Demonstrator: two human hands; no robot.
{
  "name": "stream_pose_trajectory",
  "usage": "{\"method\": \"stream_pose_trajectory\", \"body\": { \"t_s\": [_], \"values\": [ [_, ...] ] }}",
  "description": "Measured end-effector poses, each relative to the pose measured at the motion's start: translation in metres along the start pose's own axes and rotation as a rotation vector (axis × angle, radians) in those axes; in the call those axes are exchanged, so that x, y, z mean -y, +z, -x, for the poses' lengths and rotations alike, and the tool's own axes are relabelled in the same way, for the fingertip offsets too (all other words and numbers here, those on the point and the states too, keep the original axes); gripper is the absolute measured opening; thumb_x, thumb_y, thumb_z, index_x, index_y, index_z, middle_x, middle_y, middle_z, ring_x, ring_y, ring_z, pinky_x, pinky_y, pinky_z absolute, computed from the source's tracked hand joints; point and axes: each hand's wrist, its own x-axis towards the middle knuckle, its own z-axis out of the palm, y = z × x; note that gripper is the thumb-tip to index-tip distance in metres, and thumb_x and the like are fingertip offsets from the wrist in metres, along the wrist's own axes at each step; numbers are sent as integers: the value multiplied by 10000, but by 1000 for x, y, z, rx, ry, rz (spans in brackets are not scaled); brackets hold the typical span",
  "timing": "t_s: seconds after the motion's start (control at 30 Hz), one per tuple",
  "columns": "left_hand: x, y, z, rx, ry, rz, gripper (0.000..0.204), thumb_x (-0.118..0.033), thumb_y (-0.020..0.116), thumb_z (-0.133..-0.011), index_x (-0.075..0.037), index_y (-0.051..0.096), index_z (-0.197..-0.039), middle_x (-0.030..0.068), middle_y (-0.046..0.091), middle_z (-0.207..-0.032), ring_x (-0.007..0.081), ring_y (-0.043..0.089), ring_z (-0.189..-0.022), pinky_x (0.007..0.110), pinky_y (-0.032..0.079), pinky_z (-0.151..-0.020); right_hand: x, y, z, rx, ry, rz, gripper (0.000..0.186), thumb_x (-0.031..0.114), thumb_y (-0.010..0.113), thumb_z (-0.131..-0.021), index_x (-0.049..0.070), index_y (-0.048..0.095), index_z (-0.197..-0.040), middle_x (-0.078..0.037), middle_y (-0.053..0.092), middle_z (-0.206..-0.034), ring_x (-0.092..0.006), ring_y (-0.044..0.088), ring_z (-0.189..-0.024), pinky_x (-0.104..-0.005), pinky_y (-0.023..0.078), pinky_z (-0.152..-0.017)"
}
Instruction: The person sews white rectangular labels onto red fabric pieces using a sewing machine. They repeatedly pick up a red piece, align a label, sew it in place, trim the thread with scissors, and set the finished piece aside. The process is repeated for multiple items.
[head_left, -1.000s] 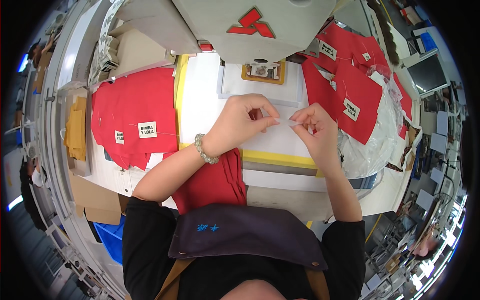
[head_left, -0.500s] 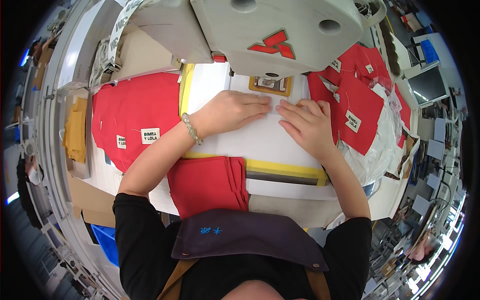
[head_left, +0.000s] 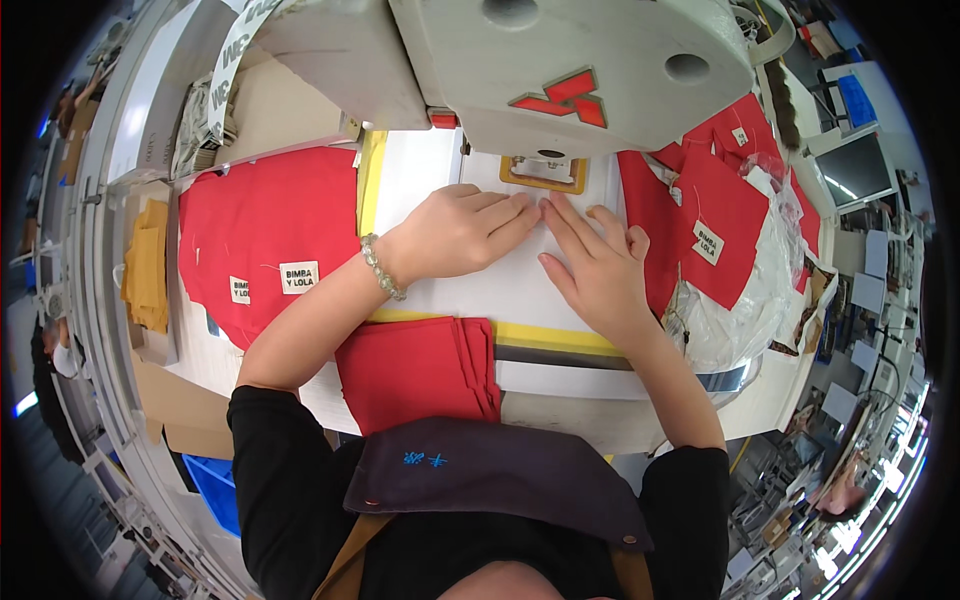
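My left hand (head_left: 462,238), with a beaded bracelet at its wrist, is over the white sewing machine bed (head_left: 455,290). Its fingers are pressed together, and whatever may be under their tips is hidden. My right hand (head_left: 597,268) lies opposite, fingers stretched out and thumb apart, fingertips almost meeting those of my left hand. Just beyond both hands is a yellow-edged clamp frame (head_left: 543,187) under the pale grey machine head (head_left: 560,70). Red cloth (head_left: 648,235) hangs beside my right hand.
Red labelled cloth pieces (head_left: 270,230) lie at left, with more red pieces (head_left: 722,225) on clear plastic (head_left: 740,320) at right. A stack of red cloth (head_left: 415,370) sits at the near edge. Yellow cloth (head_left: 147,265) rests in a tray at far left.
My right hand has moved left and slightly nearer, its fingertips closing in on my left hand's. More red cloth shows to its right. The view has shifted slightly.
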Motion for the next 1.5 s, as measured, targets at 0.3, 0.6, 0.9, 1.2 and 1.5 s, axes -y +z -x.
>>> {"method": "stream_pose_trajectory", "body": {
  "t_s": [0.3,0.6,0.9,1.2,1.5],
  "values": [
    [-8,-2,-15,-18,-129,10,462,-301,718,-803,-5,629,-1146,156,651,-1154,282,644,-1038,376,501,-890,11,8,-10,11,83,52,459,344,656,-811,110,604,-1202,15,575,-1290,-180,445,-1166,-411,289,-855],
    [-8,10,-24,104,-221,86,604,-446,637,-853,-14,536,-1263,171,621,-1196,312,588,-1130,404,441,-986,6,12,-11,-24,73,68,499,327,643,-763,138,590,-1222,46,597,-1219,-148,450,-1149,-407,265,-861],
    [-6,18,-27,139,-235,116,607,-477,615,-859,-20,526,-1248,208,614,-1187,325,596,-1089,403,438,-951,6,16,-9,-33,79,43,507,332,645,-765,140,577,-1229,31,588,-1240,-164,449,-1146,-413,279,-844],
    [2,21,-24,55,-121,48,542,-431,653,-789,-39,533,-1143,129,613,-1026,269,576,-1004,361,419,-920,16,20,-5,-34,121,78,513,352,660,-757,136,577,-1215,25,555,-1266,-182,449,-1116,-416,284,-834],
    [-14,-37,13,269,-209,277,424,-145,706,-794,-128,554,-1189,116,591,-1235,271,577,-1085,388,425,-949,18,19,-5,-34,158,47,565,335,670,-787,158,561,-1312,57,525,-1352,-173,439,-1102,-403,271,-805]
  ]
}}
